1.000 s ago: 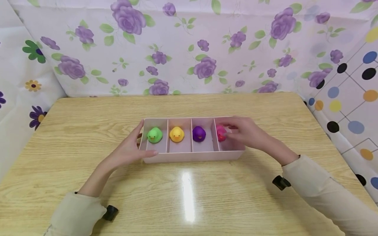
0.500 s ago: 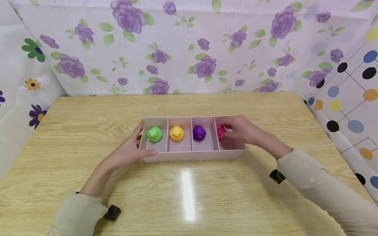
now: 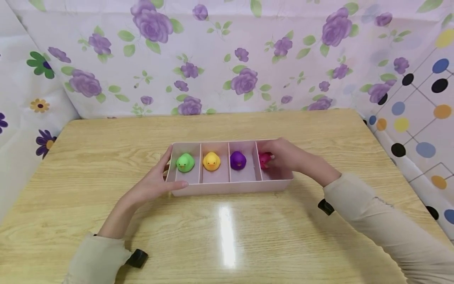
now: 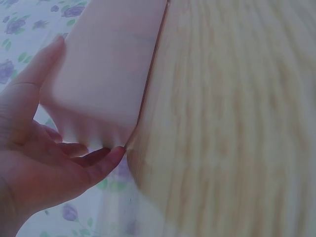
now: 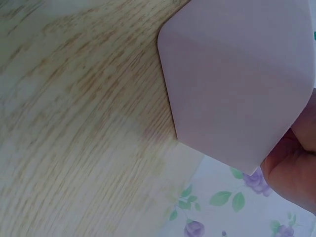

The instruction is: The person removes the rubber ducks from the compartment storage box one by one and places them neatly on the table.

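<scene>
A pink box (image 3: 230,188) with a row of compartments sits on the wooden table. My left hand (image 3: 152,181) holds its left end, thumb along the front wall and fingers round the end wall; in the left wrist view the hand (image 4: 54,153) grips that corner. From the left, the compartments hold a green duck (image 3: 185,162), a yellow duck (image 3: 211,161), a purple duck (image 3: 238,160) and a pink rubber duck (image 3: 264,160). Reaching into the rightmost compartment, my right hand (image 3: 289,156) pinches the pink duck, partly hiding it. The right wrist view shows that hand (image 5: 291,168) behind the box wall.
The wooden table (image 3: 177,236) extends round the box on every side. Behind it hangs a floral cloth (image 3: 213,59), with patterned cloths at left and right. A black strap piece (image 3: 137,258) shows at the left cuff, another (image 3: 325,206) at the right.
My right hand has moved slightly left and deeper into the rightmost compartment, its fingers closing round the pink duck. The left hand keeps its place on the box.
</scene>
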Demonstrator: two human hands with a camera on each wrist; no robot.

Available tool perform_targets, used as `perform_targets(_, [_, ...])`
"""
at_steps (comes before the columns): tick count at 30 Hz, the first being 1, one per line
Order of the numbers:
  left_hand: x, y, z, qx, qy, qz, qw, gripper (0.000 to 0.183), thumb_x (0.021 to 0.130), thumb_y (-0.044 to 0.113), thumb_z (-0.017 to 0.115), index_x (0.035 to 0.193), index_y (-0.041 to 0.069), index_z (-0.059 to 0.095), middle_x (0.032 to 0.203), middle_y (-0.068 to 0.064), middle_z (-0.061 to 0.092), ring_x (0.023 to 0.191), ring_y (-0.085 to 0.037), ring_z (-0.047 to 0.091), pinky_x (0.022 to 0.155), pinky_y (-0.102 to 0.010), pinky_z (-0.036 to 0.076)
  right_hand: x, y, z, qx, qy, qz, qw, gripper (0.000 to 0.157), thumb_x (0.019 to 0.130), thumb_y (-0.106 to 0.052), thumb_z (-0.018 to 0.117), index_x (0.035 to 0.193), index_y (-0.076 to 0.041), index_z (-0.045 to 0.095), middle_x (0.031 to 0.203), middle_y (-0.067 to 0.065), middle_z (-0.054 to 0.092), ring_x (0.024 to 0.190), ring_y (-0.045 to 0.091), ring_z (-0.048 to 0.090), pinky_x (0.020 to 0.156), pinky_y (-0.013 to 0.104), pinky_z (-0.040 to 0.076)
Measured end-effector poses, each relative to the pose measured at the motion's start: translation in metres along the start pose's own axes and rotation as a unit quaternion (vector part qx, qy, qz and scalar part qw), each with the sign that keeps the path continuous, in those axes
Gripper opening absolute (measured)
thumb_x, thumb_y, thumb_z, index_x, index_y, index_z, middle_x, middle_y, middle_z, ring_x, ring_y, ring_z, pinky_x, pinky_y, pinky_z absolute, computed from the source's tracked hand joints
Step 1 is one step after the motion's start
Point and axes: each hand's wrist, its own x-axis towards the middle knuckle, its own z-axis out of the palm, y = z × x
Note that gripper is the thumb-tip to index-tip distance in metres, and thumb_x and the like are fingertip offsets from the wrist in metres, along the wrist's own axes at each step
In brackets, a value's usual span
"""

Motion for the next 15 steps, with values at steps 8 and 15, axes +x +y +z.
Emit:
perform_targets(8, [-0.003,0.0004,0.0007,0.0,0.0,0.003,1.0,0.111,0.085,0.026,0.075,0.155,0.026,-0.011,0.156,-0.026,0.009,0.134,-0.048,0.028,0.101,-0.058,0.034,-0.0003,-0.0001,0.0037,-0.011,0.01,-0.015,1.0,0.018,0.073,0.005,0.079,0.083,-0.007,0.069,0.08,-0.002,0.063,0.073,0.014,0.057,0.068,0.031,0.05])
perform_targets(15, [-0.0034,0.0007,0.0005,0.004,0.003,0.001,1.0,0.11,0.085,0.026,0.075,0.155,0.026,-0.01,0.155,-0.027,0.011,0.133,-0.049,0.03,0.101,-0.058,0.034,-0.0022,-0.0002,0.0035,-0.008,0.023,-0.022,0.999,0.017,0.073,0.004,0.08,0.082,-0.005,0.069,0.085,0.002,0.063,0.075,0.016,0.057,0.069,0.032,0.05])
